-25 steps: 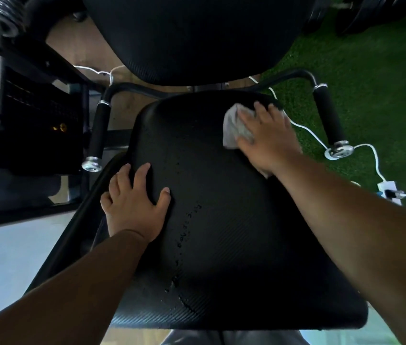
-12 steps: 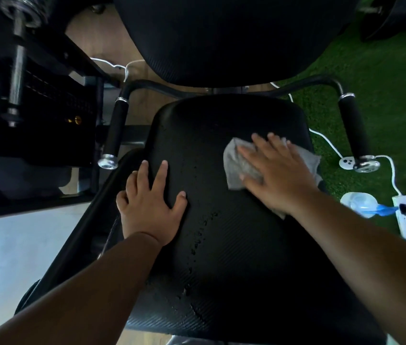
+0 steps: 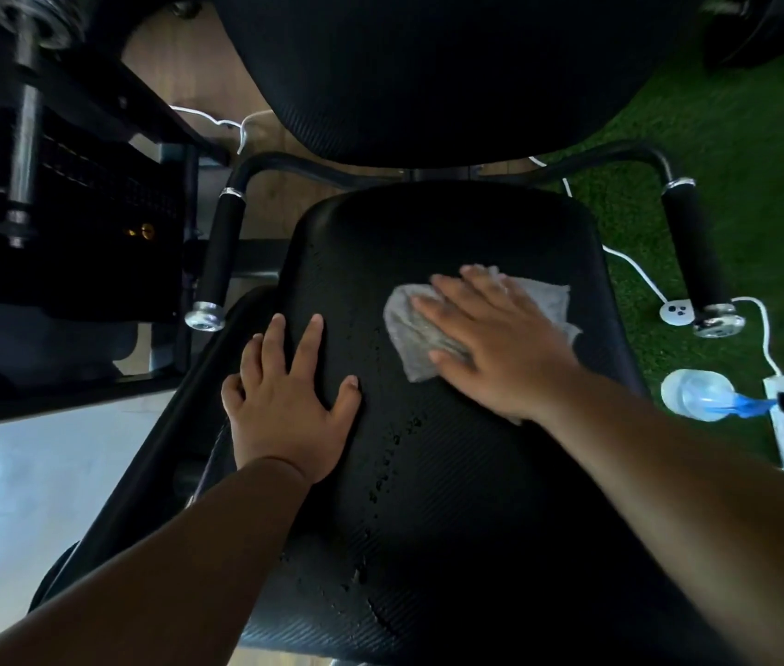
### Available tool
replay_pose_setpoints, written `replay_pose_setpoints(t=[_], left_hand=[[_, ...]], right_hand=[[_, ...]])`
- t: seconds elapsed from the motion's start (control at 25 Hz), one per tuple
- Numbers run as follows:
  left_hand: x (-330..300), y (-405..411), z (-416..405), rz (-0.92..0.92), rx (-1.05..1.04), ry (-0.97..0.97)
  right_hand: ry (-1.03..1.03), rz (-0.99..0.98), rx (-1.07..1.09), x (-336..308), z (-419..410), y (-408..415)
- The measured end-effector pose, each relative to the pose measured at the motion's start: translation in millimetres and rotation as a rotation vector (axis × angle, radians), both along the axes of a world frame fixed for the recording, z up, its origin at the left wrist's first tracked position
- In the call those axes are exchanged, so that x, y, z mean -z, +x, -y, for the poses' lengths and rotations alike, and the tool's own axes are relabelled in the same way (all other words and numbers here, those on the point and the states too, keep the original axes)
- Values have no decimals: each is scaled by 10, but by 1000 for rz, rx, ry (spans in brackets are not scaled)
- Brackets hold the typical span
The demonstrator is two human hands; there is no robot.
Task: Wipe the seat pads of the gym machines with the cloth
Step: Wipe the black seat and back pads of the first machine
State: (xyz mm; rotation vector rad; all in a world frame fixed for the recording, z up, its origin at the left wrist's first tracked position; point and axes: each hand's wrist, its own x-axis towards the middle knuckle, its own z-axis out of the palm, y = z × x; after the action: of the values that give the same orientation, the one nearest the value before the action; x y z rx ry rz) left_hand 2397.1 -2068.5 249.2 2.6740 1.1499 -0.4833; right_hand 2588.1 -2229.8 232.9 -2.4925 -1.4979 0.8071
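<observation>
The cloth (image 3: 471,324) has slid from the seat pad's (image 3: 452,473) far right corner toward its middle, pressed under the right hand (image 3: 491,338), fingers straight. Droplets remain leftward, unwiped. The left hand (image 3: 289,401) stays flat, fingers spread, bracing the pad.

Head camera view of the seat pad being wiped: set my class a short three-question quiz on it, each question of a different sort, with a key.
1. True or false: the right hand presses the grey cloth flat on the seat pad.
2. Where does the left hand rest?
A. on a handle
B. on the seat pad's left edge
C. on the backrest
3. Fill in: a trail of ______ runs down the pad's middle.

Key: 1 true; 2 B; 3 droplets.
</observation>
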Motion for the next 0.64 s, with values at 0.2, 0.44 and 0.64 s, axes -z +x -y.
replay_pose_setpoints(t=[0.2, 0.44, 0.64], left_hand=[[12, 2, -4, -2, -5, 1], [4, 2, -9, 2, -7, -3], [-5, 7, -12, 5, -6, -21]], right_hand=[[-88, 130, 320, 298, -273, 627], [-38, 74, 128, 189, -707, 200], [-53, 101, 209, 205, 143, 538]])
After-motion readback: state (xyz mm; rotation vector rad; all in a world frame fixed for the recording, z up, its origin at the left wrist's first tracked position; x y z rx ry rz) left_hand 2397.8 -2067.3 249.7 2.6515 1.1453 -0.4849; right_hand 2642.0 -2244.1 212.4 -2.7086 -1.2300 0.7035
